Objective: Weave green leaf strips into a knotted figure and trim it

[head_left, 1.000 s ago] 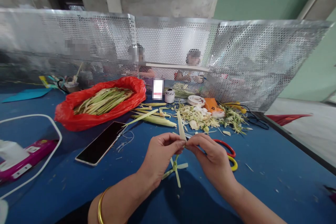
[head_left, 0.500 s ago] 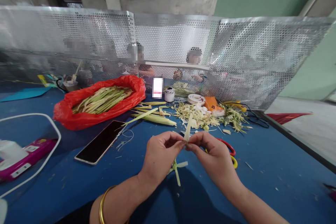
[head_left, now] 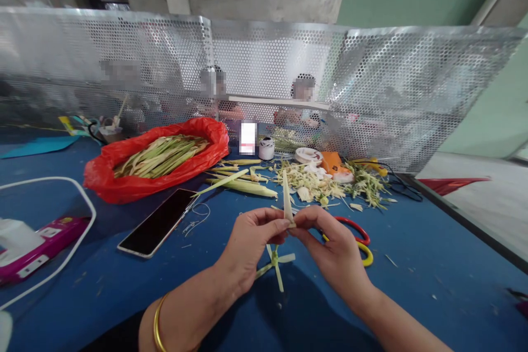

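Between my fingertips a pale husk strip stands upright, its lower end folded and its tip pointing away from me. My left hand is closed, thumb and forefinger pinching the strip near its base. My right hand is closed too, pinching the folded end from the other side. Below my hands, a small star-shaped piece of knotted green strips lies on the blue table. Scissors with red and yellow handles lie beside my right hand, their blades partly hidden behind it.
A red plastic bag of long green strips stands at the left, near a dark phone and a purple power strip. Husk scraps, a tape roll and a small jar lie ahead. A perforated metal screen closes the back.
The strip has swung slightly left and stands straighter, with a fold showing at its base. My hands have shifted a little, uncovering more of the star-shaped piece and the scissor handles.
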`<state>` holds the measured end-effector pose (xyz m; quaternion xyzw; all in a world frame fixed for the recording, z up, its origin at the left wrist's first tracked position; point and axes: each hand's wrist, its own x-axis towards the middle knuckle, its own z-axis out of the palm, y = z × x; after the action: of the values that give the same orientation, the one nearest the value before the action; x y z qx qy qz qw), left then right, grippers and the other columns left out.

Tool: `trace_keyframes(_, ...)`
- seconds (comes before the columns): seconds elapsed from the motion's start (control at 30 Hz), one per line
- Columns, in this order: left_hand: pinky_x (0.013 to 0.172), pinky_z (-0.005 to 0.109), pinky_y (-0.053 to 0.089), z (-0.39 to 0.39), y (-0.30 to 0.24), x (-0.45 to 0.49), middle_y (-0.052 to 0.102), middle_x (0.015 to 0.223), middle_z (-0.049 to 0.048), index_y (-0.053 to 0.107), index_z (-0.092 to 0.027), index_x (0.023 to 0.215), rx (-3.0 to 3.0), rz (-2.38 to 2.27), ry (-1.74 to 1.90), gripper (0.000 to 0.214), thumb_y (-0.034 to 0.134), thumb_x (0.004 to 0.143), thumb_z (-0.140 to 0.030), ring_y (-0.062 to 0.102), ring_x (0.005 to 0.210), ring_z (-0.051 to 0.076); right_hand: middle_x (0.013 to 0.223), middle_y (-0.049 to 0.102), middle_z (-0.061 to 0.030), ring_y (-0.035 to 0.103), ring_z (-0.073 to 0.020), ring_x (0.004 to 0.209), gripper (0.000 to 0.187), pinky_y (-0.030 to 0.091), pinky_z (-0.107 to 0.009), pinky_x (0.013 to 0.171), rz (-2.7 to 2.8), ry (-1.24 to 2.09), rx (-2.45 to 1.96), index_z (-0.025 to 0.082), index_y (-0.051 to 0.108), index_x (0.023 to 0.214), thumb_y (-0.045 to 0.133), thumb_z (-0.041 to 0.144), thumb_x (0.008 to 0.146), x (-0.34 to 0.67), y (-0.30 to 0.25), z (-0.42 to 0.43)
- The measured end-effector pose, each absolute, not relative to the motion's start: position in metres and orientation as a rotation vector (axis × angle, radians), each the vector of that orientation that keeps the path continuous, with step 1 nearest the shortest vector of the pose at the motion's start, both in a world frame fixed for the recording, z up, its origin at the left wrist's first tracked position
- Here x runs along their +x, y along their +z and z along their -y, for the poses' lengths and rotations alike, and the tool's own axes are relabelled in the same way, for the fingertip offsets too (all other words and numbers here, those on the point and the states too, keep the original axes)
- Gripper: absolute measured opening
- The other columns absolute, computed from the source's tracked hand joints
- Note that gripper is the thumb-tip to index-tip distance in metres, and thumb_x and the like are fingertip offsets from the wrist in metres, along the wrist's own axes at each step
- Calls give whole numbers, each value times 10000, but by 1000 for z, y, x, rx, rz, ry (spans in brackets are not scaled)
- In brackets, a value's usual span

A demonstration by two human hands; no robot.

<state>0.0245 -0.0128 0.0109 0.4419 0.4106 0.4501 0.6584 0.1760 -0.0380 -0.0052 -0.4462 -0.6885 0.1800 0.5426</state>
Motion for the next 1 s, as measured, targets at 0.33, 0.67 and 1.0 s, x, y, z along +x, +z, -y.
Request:
trace_keyframes(0.33,581,200,413,14,9,25,632,666,7,687,-154,694,1037,-900,989,140,754,653,-270,551,666,114,785,616,-3,582,-146,739,149,460,-261,685,1734,217,-1042,221,563,793,541,121,901,177,-7,39)
trace_keyframes(0.67,580,225,410,16,10,29,672,640,13,709,-160,694,1259,-1075,1104,163,729,681,-322,523,590,116,749,640,-16,596,-165,709,104,483,-291,661,1457,545,-1198,203,593,751,621,253,838,173,-7,41)
trace_keyframes(1.0,583,223,417,17,8,28,698,659,3,726,-179,703,1406,-1094,1123,120,735,678,-296,569,600,129,735,617,7,598,-150,674,103,513,-288,646,1334,670,-1164,214,546,872,615,211,795,171,-4,39)
